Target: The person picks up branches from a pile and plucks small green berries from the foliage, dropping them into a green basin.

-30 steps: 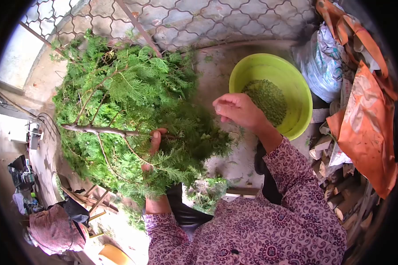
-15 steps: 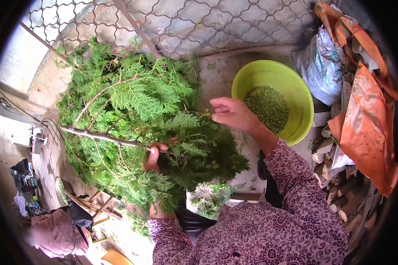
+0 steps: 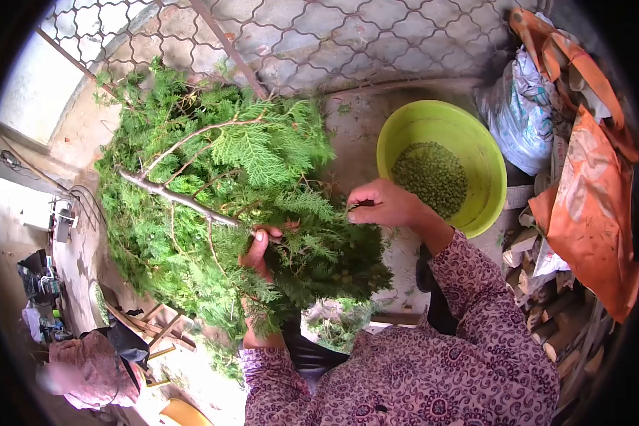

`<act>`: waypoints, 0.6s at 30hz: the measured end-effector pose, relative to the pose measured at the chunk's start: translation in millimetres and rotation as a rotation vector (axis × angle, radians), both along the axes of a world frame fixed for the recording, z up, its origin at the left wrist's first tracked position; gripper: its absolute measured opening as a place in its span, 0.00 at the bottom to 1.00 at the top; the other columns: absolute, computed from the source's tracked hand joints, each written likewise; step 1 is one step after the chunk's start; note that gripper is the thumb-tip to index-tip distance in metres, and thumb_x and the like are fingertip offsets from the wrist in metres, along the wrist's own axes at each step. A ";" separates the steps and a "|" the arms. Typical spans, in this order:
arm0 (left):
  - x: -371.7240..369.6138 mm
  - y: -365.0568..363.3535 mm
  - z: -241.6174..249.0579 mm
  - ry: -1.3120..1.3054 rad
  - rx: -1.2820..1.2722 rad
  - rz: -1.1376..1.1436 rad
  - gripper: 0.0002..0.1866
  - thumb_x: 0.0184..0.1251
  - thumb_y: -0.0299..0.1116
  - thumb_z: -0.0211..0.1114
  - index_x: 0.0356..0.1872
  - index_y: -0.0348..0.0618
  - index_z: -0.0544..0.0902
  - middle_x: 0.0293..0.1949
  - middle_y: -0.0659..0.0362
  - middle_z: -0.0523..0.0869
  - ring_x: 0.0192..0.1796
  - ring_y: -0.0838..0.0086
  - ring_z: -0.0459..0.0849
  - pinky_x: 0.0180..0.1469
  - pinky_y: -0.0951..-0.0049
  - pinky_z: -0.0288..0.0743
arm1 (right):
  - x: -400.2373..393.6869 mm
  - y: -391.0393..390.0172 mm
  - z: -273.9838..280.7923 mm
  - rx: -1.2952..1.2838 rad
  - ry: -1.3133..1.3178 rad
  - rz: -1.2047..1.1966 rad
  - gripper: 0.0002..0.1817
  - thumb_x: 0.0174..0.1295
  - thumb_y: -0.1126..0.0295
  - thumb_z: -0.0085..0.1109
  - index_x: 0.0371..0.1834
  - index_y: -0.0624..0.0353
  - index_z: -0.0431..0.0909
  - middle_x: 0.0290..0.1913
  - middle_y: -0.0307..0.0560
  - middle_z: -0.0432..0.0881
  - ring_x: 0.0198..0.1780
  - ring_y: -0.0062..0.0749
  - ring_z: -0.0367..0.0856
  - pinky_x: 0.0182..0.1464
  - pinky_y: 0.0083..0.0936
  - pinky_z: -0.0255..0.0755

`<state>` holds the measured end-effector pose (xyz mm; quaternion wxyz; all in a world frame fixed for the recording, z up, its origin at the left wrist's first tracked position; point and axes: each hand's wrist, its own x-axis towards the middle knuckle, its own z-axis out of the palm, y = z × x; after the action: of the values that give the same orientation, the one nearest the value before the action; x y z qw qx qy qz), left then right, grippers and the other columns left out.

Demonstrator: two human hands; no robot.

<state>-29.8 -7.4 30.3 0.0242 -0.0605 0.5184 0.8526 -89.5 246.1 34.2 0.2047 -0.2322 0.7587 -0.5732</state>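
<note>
My left hand (image 3: pixel 258 254) is closed around a leafy evergreen branch (image 3: pixel 181 200), whose bare brown stem extends to the upper left. Flat green sprays of the branch hide part of the fingers and wrist. At the branch's right side, my right hand (image 3: pixel 385 204) has thumb and forefinger drawn together in a pinch. Whatever is between those fingertips is too small to make out. Just beyond the right hand stands a yellow-green basin (image 3: pixel 495 160), and small round green cones or berries (image 3: pixel 429 179) cover its bottom.
A large heap of cut greenery (image 3: pixel 145 234) lies beneath the branch. Wire mesh (image 3: pixel 376 39) runs along the wall. To the right are a white sack (image 3: pixel 518 113), orange sheeting (image 3: pixel 589 220) and stacked firewood (image 3: pixel 557 319). Another person (image 3: pixel 96 369) is at lower left.
My right hand has moved slightly down and right, and its parted fingers have closed into a pinch. The branch has tilted, its bare stem end moving up and right in my left hand.
</note>
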 end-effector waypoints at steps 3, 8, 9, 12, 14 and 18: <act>-6.8 4.5 -15.9 0.007 0.035 0.004 0.16 0.60 0.41 0.61 0.39 0.38 0.74 0.36 0.56 0.79 0.39 0.70 0.78 0.46 0.70 0.73 | 7.0 -5.1 1.5 -0.067 -0.046 0.068 0.11 0.52 0.64 0.57 0.29 0.62 0.76 0.20 0.35 0.71 0.25 0.15 0.66 0.29 0.18 0.61; -22.1 6.5 -62.5 -0.206 -0.270 0.087 0.20 0.58 0.42 0.64 0.45 0.38 0.75 0.41 0.57 0.79 0.45 0.75 0.76 0.47 0.73 0.70 | 10.1 -12.1 0.4 -0.154 -0.228 0.104 0.11 0.53 0.63 0.56 0.28 0.62 0.76 0.19 0.32 0.69 0.25 0.13 0.63 0.28 0.18 0.59; -21.8 7.5 -64.5 -0.209 -0.271 0.084 0.20 0.58 0.42 0.64 0.45 0.38 0.75 0.41 0.57 0.79 0.45 0.75 0.76 0.47 0.73 0.70 | 9.3 -12.6 0.2 -0.148 -0.244 0.103 0.10 0.54 0.64 0.56 0.27 0.62 0.76 0.20 0.31 0.70 0.25 0.13 0.64 0.28 0.16 0.58; -17.9 13.3 -73.6 -0.103 -0.875 0.032 0.25 0.59 0.50 0.59 0.47 0.37 0.75 0.43 0.53 0.79 0.46 0.67 0.77 0.48 0.69 0.69 | 6.5 -14.4 -5.2 -0.116 -0.263 0.079 0.10 0.54 0.65 0.56 0.27 0.62 0.77 0.21 0.31 0.72 0.26 0.12 0.65 0.29 0.15 0.58; -18.7 9.8 -82.4 -0.066 -1.010 -0.022 0.27 0.60 0.53 0.57 0.47 0.37 0.74 0.43 0.51 0.79 0.47 0.66 0.77 0.48 0.70 0.69 | 5.8 -15.3 -11.9 -0.092 -0.264 0.059 0.10 0.53 0.65 0.57 0.27 0.62 0.77 0.22 0.31 0.73 0.26 0.13 0.66 0.30 0.16 0.59; -13.3 -14.9 -85.8 -0.247 -1.049 -0.113 0.29 0.60 0.56 0.52 0.48 0.38 0.75 0.40 0.49 0.81 0.43 0.61 0.80 0.45 0.66 0.72 | 1.8 -15.1 -20.0 -0.158 -0.359 -0.058 0.10 0.52 0.65 0.58 0.28 0.63 0.78 0.24 0.34 0.76 0.28 0.15 0.69 0.33 0.17 0.62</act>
<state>-43.0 -22.4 -55.5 0.0971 -0.1364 0.8703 0.4632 -87.7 230.9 14.2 0.3014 -0.1197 0.6691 -0.6687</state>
